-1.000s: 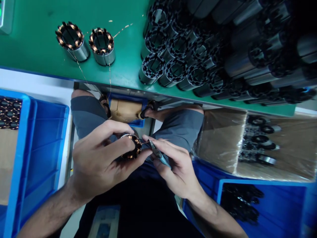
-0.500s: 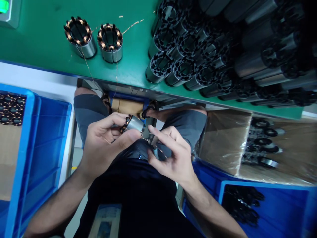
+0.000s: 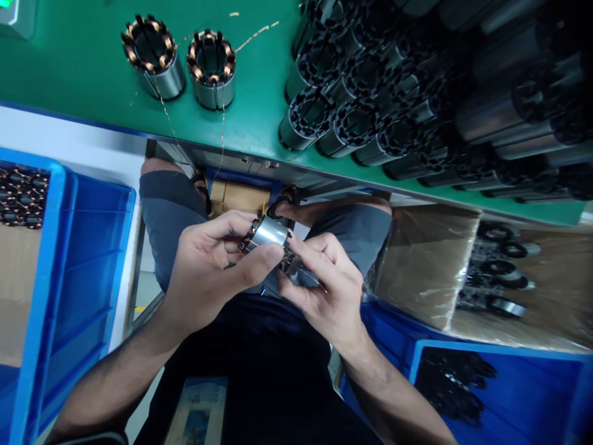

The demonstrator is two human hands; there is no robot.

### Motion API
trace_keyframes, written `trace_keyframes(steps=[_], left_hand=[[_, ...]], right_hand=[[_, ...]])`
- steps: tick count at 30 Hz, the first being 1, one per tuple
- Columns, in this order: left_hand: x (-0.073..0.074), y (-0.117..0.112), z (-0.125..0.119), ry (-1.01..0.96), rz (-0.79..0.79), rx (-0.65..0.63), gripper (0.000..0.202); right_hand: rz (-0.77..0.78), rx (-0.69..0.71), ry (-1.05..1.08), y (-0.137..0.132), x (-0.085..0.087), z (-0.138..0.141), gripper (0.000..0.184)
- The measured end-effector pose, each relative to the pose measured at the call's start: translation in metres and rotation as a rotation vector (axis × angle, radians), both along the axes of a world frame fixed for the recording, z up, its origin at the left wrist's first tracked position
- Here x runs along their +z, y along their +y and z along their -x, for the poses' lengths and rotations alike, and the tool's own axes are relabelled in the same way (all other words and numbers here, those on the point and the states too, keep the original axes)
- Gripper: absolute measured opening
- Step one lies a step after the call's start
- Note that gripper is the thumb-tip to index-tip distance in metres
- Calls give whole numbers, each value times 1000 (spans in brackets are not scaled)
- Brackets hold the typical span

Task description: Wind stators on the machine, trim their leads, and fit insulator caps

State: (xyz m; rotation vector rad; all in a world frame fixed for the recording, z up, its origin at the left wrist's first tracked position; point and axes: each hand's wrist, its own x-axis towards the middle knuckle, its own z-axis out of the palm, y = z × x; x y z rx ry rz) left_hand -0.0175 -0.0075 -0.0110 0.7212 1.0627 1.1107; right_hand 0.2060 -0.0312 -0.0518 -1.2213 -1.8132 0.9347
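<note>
Over my lap, my left hand [image 3: 208, 272] grips a motor stator [image 3: 269, 232], thumb along its silver shell and fingers behind. The stator lies tilted on its side, its dark slotted end with copper windings facing left. My right hand [image 3: 330, 290] is closed at the stator's right end, around a small metal tool [image 3: 288, 264] with a pale handle that looks like nippers; the fingers hide most of it. A thin copper wire [image 3: 306, 272] runs from the stator past the right fingers. Two wound stators [image 3: 167, 80] [image 3: 213, 89] stand upright on the green bench with loose wire ends.
Several rows of stator cores without visible copper [image 3: 301, 130] fill the right of the green bench [image 3: 259, 117]. At left is a blue crate [image 3: 99, 247] beside another holding wound stators [image 3: 23, 198]. A plastic-lined box [image 3: 426, 266] and a blue bin [image 3: 532, 395] are at right.
The stator has moved slightly right and up with my left hand, meeting my right fingers. The tool is now more hidden between the right hand and the stator.
</note>
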Motion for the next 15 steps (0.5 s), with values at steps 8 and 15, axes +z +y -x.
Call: trace_keyframes(steps=[8, 15], left_hand=[[2, 4, -2, -1, 10, 8, 27], [-24, -6, -4, 137, 53, 208, 22]], right_hand=[[24, -25, -11, -1, -6, 0, 54], [246, 158, 69, 11, -8, 3, 53]])
